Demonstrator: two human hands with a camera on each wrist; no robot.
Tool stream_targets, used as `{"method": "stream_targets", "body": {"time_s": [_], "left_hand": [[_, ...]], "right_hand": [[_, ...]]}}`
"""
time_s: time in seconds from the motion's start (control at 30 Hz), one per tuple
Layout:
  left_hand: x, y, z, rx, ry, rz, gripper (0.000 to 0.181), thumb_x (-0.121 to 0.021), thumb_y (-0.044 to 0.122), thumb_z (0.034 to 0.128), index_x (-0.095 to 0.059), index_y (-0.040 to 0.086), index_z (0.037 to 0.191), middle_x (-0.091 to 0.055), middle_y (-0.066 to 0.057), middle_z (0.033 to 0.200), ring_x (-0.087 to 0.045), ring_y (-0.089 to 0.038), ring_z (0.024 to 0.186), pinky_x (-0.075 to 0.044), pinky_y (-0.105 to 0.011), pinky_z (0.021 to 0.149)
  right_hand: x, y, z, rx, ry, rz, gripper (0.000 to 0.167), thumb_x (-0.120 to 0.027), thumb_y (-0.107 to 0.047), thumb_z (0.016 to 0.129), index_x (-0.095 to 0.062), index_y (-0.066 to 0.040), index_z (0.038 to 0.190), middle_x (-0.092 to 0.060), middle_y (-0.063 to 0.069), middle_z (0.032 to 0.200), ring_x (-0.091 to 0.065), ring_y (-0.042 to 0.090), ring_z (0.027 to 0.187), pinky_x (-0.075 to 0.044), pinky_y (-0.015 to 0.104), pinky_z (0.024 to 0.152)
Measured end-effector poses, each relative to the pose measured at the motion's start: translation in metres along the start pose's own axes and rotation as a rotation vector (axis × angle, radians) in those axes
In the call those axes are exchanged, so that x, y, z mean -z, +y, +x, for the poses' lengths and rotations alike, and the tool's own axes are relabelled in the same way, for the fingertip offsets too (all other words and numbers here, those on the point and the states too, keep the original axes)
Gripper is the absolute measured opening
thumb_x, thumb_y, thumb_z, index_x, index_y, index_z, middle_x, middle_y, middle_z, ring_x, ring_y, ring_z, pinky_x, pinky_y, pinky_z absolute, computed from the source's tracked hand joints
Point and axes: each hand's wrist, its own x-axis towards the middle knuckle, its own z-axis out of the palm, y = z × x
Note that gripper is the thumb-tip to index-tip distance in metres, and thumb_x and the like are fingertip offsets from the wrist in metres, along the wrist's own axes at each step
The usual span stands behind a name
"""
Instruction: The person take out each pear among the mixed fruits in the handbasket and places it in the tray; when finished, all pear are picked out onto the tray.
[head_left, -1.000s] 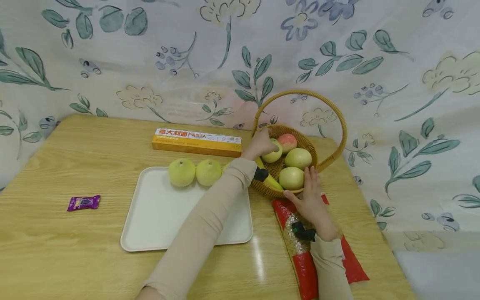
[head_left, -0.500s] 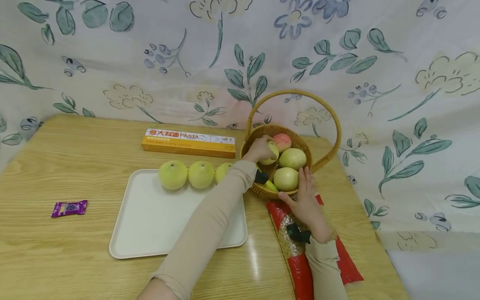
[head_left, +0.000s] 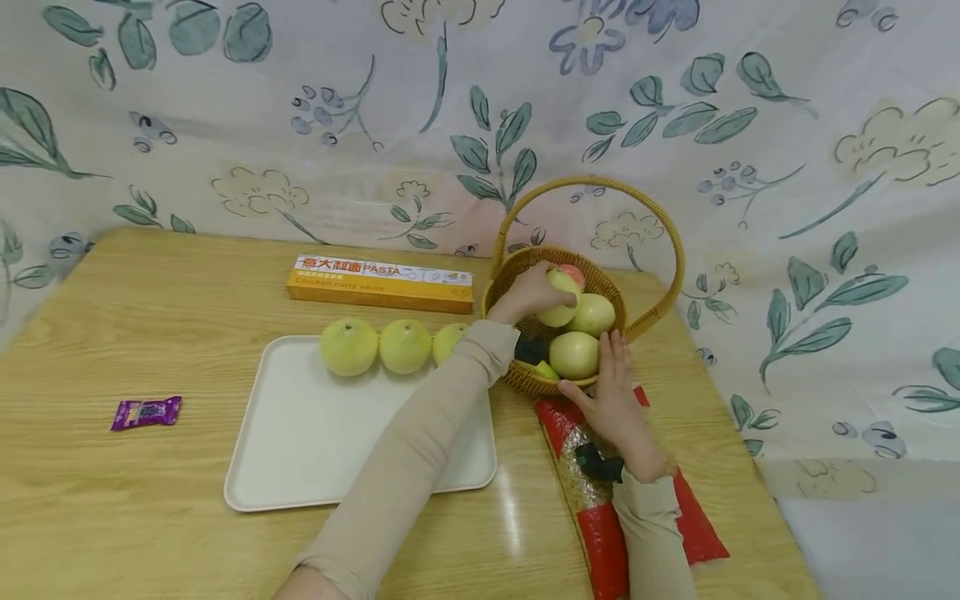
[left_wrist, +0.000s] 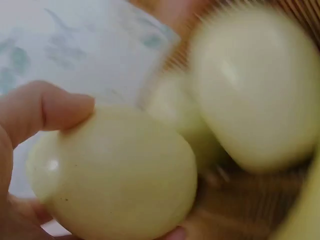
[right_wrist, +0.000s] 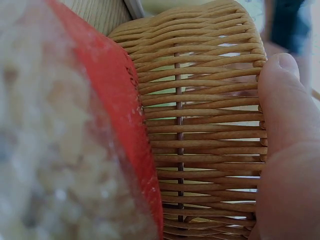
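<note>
In the head view, my left hand is inside the wicker basket, gripping a pale green oval fruit. The left wrist view shows the thumb bent over the top of this smooth fruit. Two more pale green fruits, one at the right and one in front, lie beside it with a partly hidden pink peach and a mostly covered banana. My right hand rests on the basket's front right rim, fingers straight, its thumb against the wicker edge.
Under the right forearm lies a red and clear food bag. Left of the basket, a white tray bears three yellow-green fruits along its far edge. A pasta box lies behind it; a purple-wrapped sweet is farther left.
My left hand has gripped the pale green fruit and shifted it slightly up and right, so it covers more of the peach. My right hand stays at the rim.
</note>
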Motion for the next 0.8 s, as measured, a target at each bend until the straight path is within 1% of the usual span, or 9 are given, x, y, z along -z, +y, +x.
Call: {"method": "stream_targets", "body": {"time_s": [0.07, 0.13, 0.23, 0.33, 0.4, 0.47, 0.57, 0.67, 0.8], "left_hand": [[0.005, 0.009, -0.007, 0.010, -0.030, -0.070, 0.072, -0.067, 0.033, 0.0867, -0.035, 0.011, 0.147, -0.053, -0.013, 0.133, -0.059, -0.029, 0.107, -0.055, -0.045, 0.085], [0.009, 0.015, -0.013, 0.014, -0.052, -0.126, 0.072, -0.066, 0.035, 0.0884, -0.033, 0.011, 0.148, -0.051, -0.014, 0.135, -0.059, -0.029, 0.105, -0.057, -0.044, 0.080], [0.012, 0.019, -0.023, -0.006, -0.061, -0.144, 0.074, -0.065, 0.039, 0.0897, -0.031, 0.011, 0.149, -0.050, -0.013, 0.136, -0.059, -0.027, 0.105, -0.056, -0.039, 0.074], [0.015, 0.017, -0.035, -0.020, -0.047, -0.135, 0.076, -0.064, 0.041, 0.0900, -0.028, 0.012, 0.151, -0.049, -0.012, 0.140, -0.058, -0.026, 0.110, -0.055, -0.038, 0.079], [0.017, 0.012, -0.043, -0.032, -0.025, -0.107, 0.078, -0.064, 0.042, 0.0900, -0.026, 0.012, 0.151, -0.047, -0.013, 0.142, -0.057, -0.027, 0.115, -0.054, -0.040, 0.087], [0.018, 0.006, -0.051, -0.039, 0.011, -0.054, 0.079, -0.064, 0.044, 0.0894, -0.026, 0.013, 0.152, -0.047, -0.013, 0.143, -0.056, -0.028, 0.119, -0.051, -0.041, 0.093], [0.021, -0.004, -0.062, -0.054, 0.081, 0.005, 0.079, -0.065, 0.046, 0.0879, -0.028, 0.014, 0.150, -0.048, -0.014, 0.142, -0.055, -0.029, 0.121, -0.049, -0.044, 0.097], [0.025, -0.013, -0.076, -0.068, 0.141, -0.009, 0.078, -0.067, 0.045, 0.0869, -0.031, 0.013, 0.148, -0.048, -0.014, 0.142, -0.054, -0.029, 0.122, -0.048, -0.044, 0.097], [0.033, -0.024, -0.096, -0.099, 0.210, -0.061, 0.076, -0.069, 0.042, 0.0862, -0.033, 0.010, 0.145, -0.046, -0.014, 0.141, -0.052, -0.029, 0.122, -0.048, -0.044, 0.097]], "right_hand": [[0.001, -0.001, 0.000, 0.001, -0.004, 0.004, 0.101, -0.057, -0.051, 0.093, 0.002, 0.004, 0.153, 0.012, 0.026, 0.160, 0.010, 0.046, 0.147, -0.010, 0.069, 0.113], [0.002, 0.000, 0.000, 0.002, -0.008, 0.005, 0.101, -0.057, -0.051, 0.093, 0.003, 0.004, 0.153, 0.013, 0.026, 0.160, 0.010, 0.046, 0.147, -0.010, 0.069, 0.113], [0.003, -0.001, 0.000, 0.001, -0.014, 0.011, 0.101, -0.057, -0.050, 0.093, 0.004, 0.004, 0.153, 0.013, 0.026, 0.159, 0.010, 0.046, 0.147, -0.009, 0.069, 0.113], [0.003, -0.001, 0.000, -0.001, -0.014, 0.012, 0.101, -0.058, -0.049, 0.093, 0.004, 0.004, 0.153, 0.013, 0.027, 0.159, 0.011, 0.046, 0.147, -0.009, 0.069, 0.113], [0.003, -0.001, 0.000, -0.004, -0.016, 0.010, 0.101, -0.058, -0.048, 0.093, 0.004, 0.004, 0.153, 0.013, 0.027, 0.159, 0.011, 0.046, 0.147, -0.009, 0.068, 0.113], [0.003, -0.001, 0.000, -0.007, -0.018, 0.010, 0.101, -0.059, -0.047, 0.093, 0.004, 0.004, 0.153, 0.013, 0.027, 0.159, 0.011, 0.046, 0.147, -0.008, 0.068, 0.114], [0.003, -0.002, -0.001, -0.010, -0.026, 0.013, 0.101, -0.058, -0.047, 0.093, 0.005, 0.005, 0.153, 0.014, 0.026, 0.159, 0.012, 0.046, 0.147, -0.007, 0.068, 0.114], [0.002, -0.003, -0.001, -0.007, -0.022, 0.012, 0.101, -0.059, -0.047, 0.093, 0.004, 0.005, 0.152, 0.014, 0.027, 0.159, 0.012, 0.046, 0.147, -0.008, 0.068, 0.114], [0.001, -0.003, -0.001, 0.000, -0.006, 0.010, 0.100, -0.059, -0.046, 0.093, 0.003, 0.005, 0.152, 0.012, 0.027, 0.159, 0.010, 0.047, 0.147, -0.009, 0.068, 0.114]]}}
